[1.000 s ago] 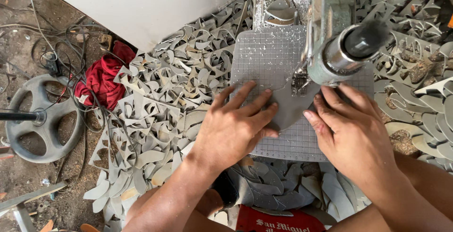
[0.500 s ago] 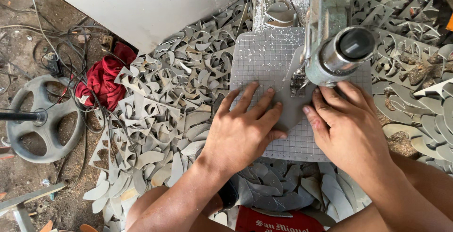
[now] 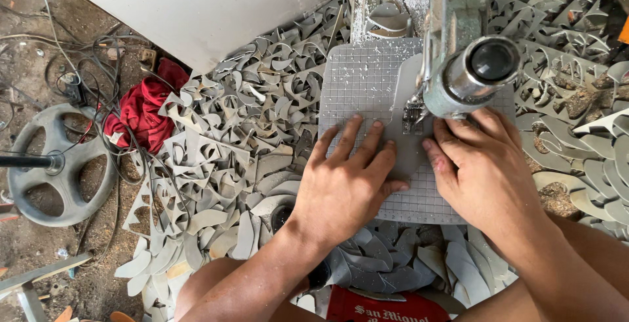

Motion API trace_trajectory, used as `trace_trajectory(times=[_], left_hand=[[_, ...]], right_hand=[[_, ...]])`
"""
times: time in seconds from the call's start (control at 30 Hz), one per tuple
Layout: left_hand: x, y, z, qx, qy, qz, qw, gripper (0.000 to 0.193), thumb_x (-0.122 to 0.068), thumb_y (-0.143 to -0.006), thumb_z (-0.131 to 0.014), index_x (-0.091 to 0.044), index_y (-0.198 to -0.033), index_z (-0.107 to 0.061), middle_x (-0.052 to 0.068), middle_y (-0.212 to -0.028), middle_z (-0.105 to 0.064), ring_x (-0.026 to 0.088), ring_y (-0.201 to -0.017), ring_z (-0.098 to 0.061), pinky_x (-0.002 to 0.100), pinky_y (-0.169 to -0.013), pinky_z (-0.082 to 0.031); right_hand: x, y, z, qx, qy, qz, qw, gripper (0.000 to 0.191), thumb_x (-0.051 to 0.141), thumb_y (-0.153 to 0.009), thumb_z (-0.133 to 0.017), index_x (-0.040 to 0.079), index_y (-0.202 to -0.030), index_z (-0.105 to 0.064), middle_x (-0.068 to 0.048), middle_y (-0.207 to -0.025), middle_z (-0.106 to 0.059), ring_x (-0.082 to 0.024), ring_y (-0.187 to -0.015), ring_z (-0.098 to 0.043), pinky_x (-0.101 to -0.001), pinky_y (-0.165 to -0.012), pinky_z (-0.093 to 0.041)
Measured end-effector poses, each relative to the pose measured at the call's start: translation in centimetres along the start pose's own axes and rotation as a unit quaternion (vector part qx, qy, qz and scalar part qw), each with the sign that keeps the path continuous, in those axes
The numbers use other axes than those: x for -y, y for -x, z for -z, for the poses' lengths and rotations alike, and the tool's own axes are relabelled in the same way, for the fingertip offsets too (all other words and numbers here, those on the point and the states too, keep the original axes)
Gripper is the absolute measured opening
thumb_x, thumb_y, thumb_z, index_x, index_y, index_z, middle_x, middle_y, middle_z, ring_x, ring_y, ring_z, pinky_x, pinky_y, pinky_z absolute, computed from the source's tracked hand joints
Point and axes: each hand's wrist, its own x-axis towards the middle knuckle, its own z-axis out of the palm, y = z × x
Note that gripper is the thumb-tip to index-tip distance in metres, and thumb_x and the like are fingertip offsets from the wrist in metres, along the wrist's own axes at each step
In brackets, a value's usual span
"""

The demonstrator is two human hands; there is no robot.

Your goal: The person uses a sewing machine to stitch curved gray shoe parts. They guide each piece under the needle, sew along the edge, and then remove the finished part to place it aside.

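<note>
Grey flat sheet (image 3: pixel 409 158), seemingly plastic

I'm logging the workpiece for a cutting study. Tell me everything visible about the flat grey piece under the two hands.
The flat grey piece is a thin, matte sheet, plastic or board by its look, with a curved upper edge. It lies flat on the gridded saw table, which is dusted with white chips. The left hand presses on its left part with spread fingers; the right hand holds its right side. The machine's blade area meets it between the hands. Its full outline is hidden by the hands.
</note>
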Motion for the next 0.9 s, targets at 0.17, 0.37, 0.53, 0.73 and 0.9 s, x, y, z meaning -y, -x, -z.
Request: trace_trajectory(times=[0.17,0.37,0.53,0.73,0.9], left_hand=[[-0.7,0.0,-0.4,-0.006,-0.005,0.014,1.000,0.051,-0.046,-0.084,-0.077,-0.005,-0.113,-0.069,0.021,-0.134,-0.067,0.040,-0.132,-0.060,0.058,-0.110,-0.045],[-1.3,-0.1,-0.9,-0.017,-0.010,0.021,1.000,0.052,-0.048,-0.087,-0.075,-0.003,-0.113,-0.068,0.024,-0.133,-0.066,0.042,-0.132,-0.060,0.059,-0.111,-0.045],[-1.5,0.0,-1.3,-0.026,-0.017,0.024,0.999,0.052,-0.048,-0.088,-0.074,-0.003,-0.113,-0.068,0.025,-0.132,-0.067,0.042,-0.132,-0.061,0.057,-0.111,-0.045],[-1.9,-0.3,-1.9,-0.032,-0.032,0.032,0.998,0.054,-0.053,-0.091,-0.070,-0.002,-0.109,-0.068,0.027,-0.132,-0.067,0.041,-0.133,-0.060,0.058,-0.112,-0.045],[-2.1,-0.5,-1.9,-0.041,-0.033,0.036,0.998,0.054,-0.053,-0.090,-0.070,-0.003,-0.108,-0.069,0.027,-0.131,-0.067,0.042,-0.132,-0.061,0.057,-0.111,-0.046]], right_hand=[[-0.3,-0.1,-0.3,-0.005,-0.003,-0.006,1.000,0.029,0.016,-0.089,-0.071,-0.003,-0.111,-0.076,-0.012,-0.115,-0.074,-0.031,-0.120,-0.061,-0.0493,-0.113,-0.043],[-0.6,-0.2,-0.4,-0.006,-0.011,-0.010,1.000,0.029,0.014,-0.089,-0.070,-0.002,-0.112,-0.076,-0.011,-0.113,-0.075,-0.030,-0.119,-0.061,-0.0478,-0.113,-0.043],[-0.8,-0.5,-0.6,-0.008,-0.012,-0.006,1.000,0.028,0.014,-0.090,-0.070,-0.001,-0.113,-0.076,-0.009,-0.114,-0.075,-0.029,-0.120,-0.061,-0.0475,-0.115,-0.042],[-1.0,-0.6,-0.6,-0.005,-0.016,-0.015,1.000,0.026,0.016,-0.093,-0.070,0.002,-0.114,-0.076,-0.007,-0.110,-0.075,-0.029,-0.118,-0.060,-0.0487,-0.115,-0.041],[-1.0,-0.9,-0.6,-0.003,-0.010,-0.019,1.000,0.025,0.017,-0.093,-0.070,0.004,-0.114,-0.076,-0.007,-0.109,-0.075,-0.029,-0.119,-0.060,-0.0502,-0.115,-0.039]])
